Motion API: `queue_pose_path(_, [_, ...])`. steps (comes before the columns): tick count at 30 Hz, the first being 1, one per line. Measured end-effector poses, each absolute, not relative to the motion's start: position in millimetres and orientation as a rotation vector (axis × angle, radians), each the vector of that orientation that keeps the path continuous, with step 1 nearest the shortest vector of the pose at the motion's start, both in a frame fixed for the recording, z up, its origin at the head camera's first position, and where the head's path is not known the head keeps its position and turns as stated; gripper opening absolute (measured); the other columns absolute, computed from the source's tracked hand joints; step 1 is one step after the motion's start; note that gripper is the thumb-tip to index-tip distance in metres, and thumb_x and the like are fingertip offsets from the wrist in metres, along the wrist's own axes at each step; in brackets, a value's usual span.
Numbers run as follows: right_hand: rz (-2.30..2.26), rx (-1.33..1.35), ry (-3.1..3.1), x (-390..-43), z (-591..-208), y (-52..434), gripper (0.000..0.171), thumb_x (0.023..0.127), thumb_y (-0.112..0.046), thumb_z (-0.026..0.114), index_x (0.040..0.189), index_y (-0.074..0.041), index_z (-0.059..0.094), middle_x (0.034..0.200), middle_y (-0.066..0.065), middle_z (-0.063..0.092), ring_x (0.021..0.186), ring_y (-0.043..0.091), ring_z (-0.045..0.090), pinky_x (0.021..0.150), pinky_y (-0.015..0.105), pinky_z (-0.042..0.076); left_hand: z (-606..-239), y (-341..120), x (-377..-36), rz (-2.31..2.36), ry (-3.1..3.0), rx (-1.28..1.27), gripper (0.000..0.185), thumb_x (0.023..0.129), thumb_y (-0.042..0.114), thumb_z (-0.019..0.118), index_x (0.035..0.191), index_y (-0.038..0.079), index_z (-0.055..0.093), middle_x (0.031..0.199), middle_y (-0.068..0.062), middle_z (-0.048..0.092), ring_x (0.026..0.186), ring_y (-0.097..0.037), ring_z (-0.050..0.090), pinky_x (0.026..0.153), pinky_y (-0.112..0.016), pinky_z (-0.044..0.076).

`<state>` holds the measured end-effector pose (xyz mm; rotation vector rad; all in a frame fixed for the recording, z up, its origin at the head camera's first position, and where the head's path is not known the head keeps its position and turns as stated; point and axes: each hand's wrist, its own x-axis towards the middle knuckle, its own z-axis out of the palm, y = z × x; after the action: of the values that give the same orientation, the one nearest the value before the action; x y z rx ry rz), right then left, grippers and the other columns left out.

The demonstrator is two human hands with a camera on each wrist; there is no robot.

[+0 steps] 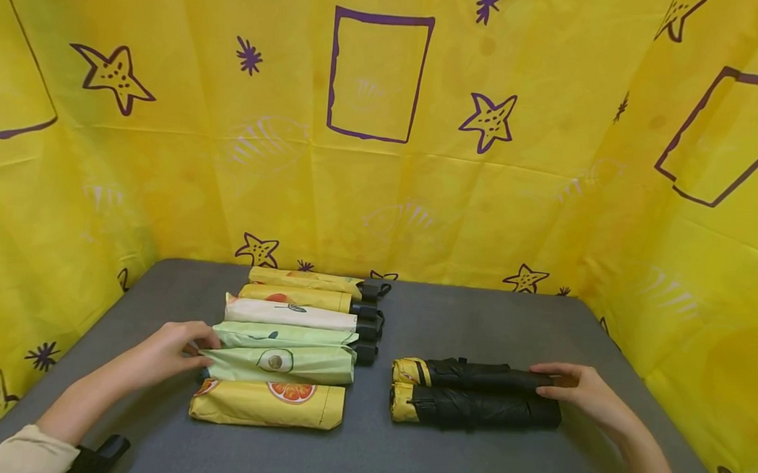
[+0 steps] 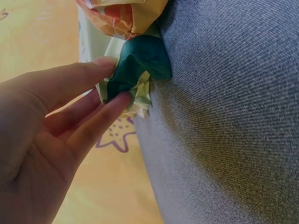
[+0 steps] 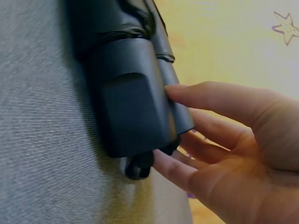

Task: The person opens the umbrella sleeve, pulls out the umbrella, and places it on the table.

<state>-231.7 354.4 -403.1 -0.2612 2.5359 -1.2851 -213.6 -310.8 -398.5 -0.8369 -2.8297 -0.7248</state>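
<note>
On the left of the table, my left hand [image 1: 176, 351] pinches the gathered end of a light-green folded umbrella [image 1: 315, 365] with an avocado print. In the left wrist view, thumb and fingers meet at its dark-teal fabric end [image 2: 142, 58]. Nearer to me lies a yellow folded umbrella [image 1: 264, 407] with orange slices. Over on the right, my right hand [image 1: 578, 387] grips the handle end of the farther of two black folded umbrellas [image 1: 475, 375]. The nearer black umbrella [image 1: 486, 408] lies alongside, its blocky handle [image 3: 128, 100] close to my thumb.
Behind the avocado umbrella lie another green umbrella [image 1: 249, 335], a white one [image 1: 302, 316] and two yellow ones, the farthest [image 1: 304, 281] near the back edge. Black handles point right. Yellow printed cloth [image 1: 375, 193] surrounds the grey table [image 1: 365, 460].
</note>
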Motion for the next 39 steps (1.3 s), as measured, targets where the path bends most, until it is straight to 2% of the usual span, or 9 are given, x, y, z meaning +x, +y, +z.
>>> queue_pose_path(5, [-1.259, -0.309, 2.565, -232, -407, 354, 0.049, 0.091, -0.021, 0.068, 0.131, 0.005, 0.057, 0.134, 0.027, 0.057, 0.1, -0.004, 0.062, 0.082, 0.017, 0.049, -398, -311, -213, -0.731, -2.821, -0.846, 0.021, 0.076, 0.005, 0.079, 0.093, 0.011, 0.068, 0.09, -0.001, 0.068, 0.079, -0.01, 0.065, 0.064, -0.021, 0.056])
queue_pose_path(9, [-1.217, -0.328, 2.609, -231, -409, 354, 0.044, 0.091, -0.02, 0.069, 0.128, 0.003, 0.061, 0.13, 0.024, 0.061, 0.104, -0.007, 0.056, 0.08, 0.016, 0.049, -397, -311, -213, -0.745, -2.83, -0.846, 0.021, 0.076, 0.005, 0.079, 0.094, 0.011, 0.068, 0.09, -0.001, 0.068, 0.08, -0.01, 0.065, 0.064, -0.021, 0.056])
queue_pose_path(13, [-1.185, -0.317, 2.639, -232, -407, 351, 0.042, 0.092, -0.02, 0.067, 0.128, 0.002, 0.061, 0.13, 0.022, 0.062, 0.107, -0.002, 0.057, 0.082, 0.02, 0.05, -397, -311, -212, -0.75, -2.841, -0.839, 0.021, 0.077, 0.005, 0.078, 0.094, 0.01, 0.068, 0.091, -0.002, 0.068, 0.08, -0.01, 0.065, 0.064, -0.021, 0.056])
queue_pose_path(19, [-1.242, -0.298, 2.669, -232, -401, 340, 0.044, 0.096, -0.021, 0.062, 0.131, 0.004, 0.056, 0.13, 0.025, 0.061, 0.099, 0.005, 0.066, 0.084, 0.026, 0.053, -395, -311, -212, -0.727, -2.841, -0.833, 0.021, 0.077, 0.007, 0.079, 0.095, 0.012, 0.069, 0.092, -0.001, 0.068, 0.079, -0.009, 0.065, 0.064, -0.022, 0.056])
queue_pose_path(25, [-1.279, -0.218, 2.781, -233, -397, 322, 0.047, 0.095, -0.027, 0.065, 0.132, 0.0, 0.057, 0.13, 0.021, 0.062, 0.1, 0.0, 0.064, 0.087, 0.032, 0.055, -389, -310, -211, -0.665, -2.847, -0.77, 0.02, 0.079, 0.012, 0.079, 0.095, 0.018, 0.069, 0.093, 0.007, 0.069, 0.079, -0.004, 0.063, 0.068, -0.025, 0.056])
queue_pose_path(29, [-1.366, -0.236, 2.794, -236, -396, 310, 0.048, 0.094, -0.029, 0.065, 0.133, -0.001, 0.057, 0.13, 0.021, 0.062, 0.095, -0.011, 0.061, 0.082, 0.02, 0.054, -383, -308, -211, -0.571, -2.858, -0.7, 0.019, 0.079, 0.016, 0.079, 0.093, 0.024, 0.07, 0.09, 0.014, 0.067, 0.081, -0.004, 0.062, 0.069, -0.027, 0.055])
queue_pose_path(32, [-1.419, -0.285, 2.795, -239, -396, 301, 0.047, 0.094, -0.027, 0.065, 0.132, 0.0, 0.057, 0.13, 0.022, 0.062, 0.096, -0.012, 0.06, 0.081, 0.017, 0.053, -379, -306, -212, -0.534, -2.843, -0.683, 0.018, 0.079, 0.016, 0.079, 0.092, 0.024, 0.07, 0.089, 0.014, 0.066, 0.083, -0.009, 0.062, 0.07, -0.029, 0.054])
queue_pose_path(35, [-1.467, -0.31, 2.778, -241, -396, 291, 0.046, 0.094, -0.026, 0.066, 0.131, 0.0, 0.058, 0.129, 0.022, 0.062, 0.097, -0.01, 0.061, 0.081, 0.017, 0.054, -377, -305, -216, -0.525, -2.786, -0.688, 0.019, 0.078, 0.013, 0.08, 0.092, 0.022, 0.07, 0.089, 0.012, 0.066, 0.083, -0.012, 0.062, 0.071, -0.031, 0.054])
queue_pose_path(39, [-1.48, -0.324, 2.766, -244, -396, 277, 0.045, 0.093, -0.027, 0.067, 0.13, -0.001, 0.059, 0.127, 0.021, 0.063, 0.101, 0.002, 0.065, 0.081, 0.019, 0.054, -377, -305, -223, -0.475, -2.694, -0.724, 0.023, 0.075, 0.01, 0.082, 0.092, 0.019, 0.07, 0.091, 0.01, 0.065, 0.081, -0.012, 0.06, 0.069, -0.029, 0.053])
